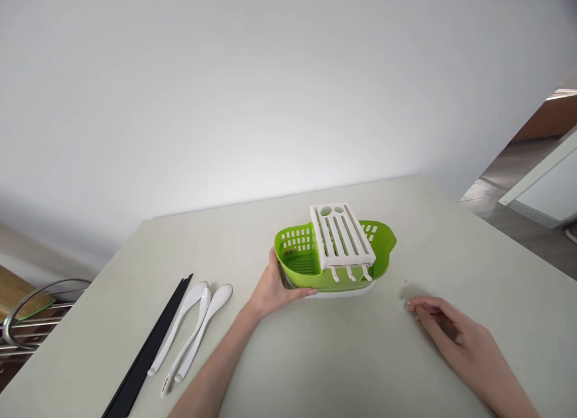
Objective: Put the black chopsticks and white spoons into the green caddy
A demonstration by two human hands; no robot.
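A green plastic cutlery drainer basket (300, 279) with a white base stands on the table. Across its middle sits a white slotted rack (349, 234) with two round holes at the back and three hooks at the front. My left hand (274, 288) grips the basket's left end, thumb along the front and fingers behind the side. To the right, apart from the basket, my right hand (451, 331) is just over the tabletop. Its thumb and fingertips are pinched together; whether anything small is between them cannot be made out.
Three white spoons (193, 328) lie at the left of the table (315, 358), beside a bundle of black chopsticks (153, 346). A metal wire rack (27, 328) stands beyond the left edge. A white wall (270, 93) rises behind the table.
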